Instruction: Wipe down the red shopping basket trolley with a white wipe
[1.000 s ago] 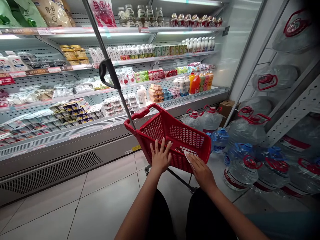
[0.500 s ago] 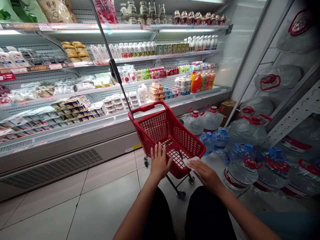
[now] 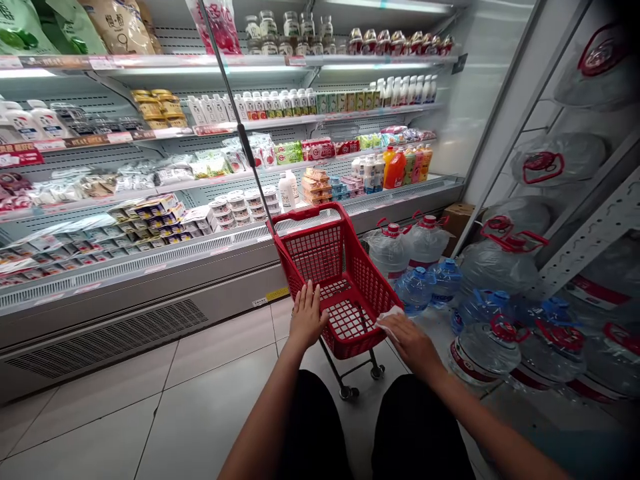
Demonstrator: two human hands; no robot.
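Observation:
A small red shopping cart point(image 3: 370, 267) with lattice walls stands on the floor before my knees. A dark pole point(image 3: 245, 140) rises at a slant from its far left corner. My left hand point(image 3: 306, 320) lies on the cart's near left rim, palm down, fingers stretched out and holding nothing. At the near right rim, my right hand point(image 3: 410, 341) has its fingers closed on a crumpled white cloth point(image 3: 390, 316), pressed against the rim. A thin dark object point(image 3: 360, 315) shows on the basket floor; its kind is unclear.
A refrigerated display case point(image 3: 150, 287) with dairy goods and drinks runs behind the cart. To the right stand several large water bottles point(image 3: 484, 353) and smaller blue ones point(image 3: 415, 288), close to the cart. A white perforated upright point(image 3: 590, 233) stands beyond them.
The cart has turned slightly, its near end swinging left. My left hand has shifted left with the rim. The right hand and cloth have moved slightly right relative to the cart's near corner.

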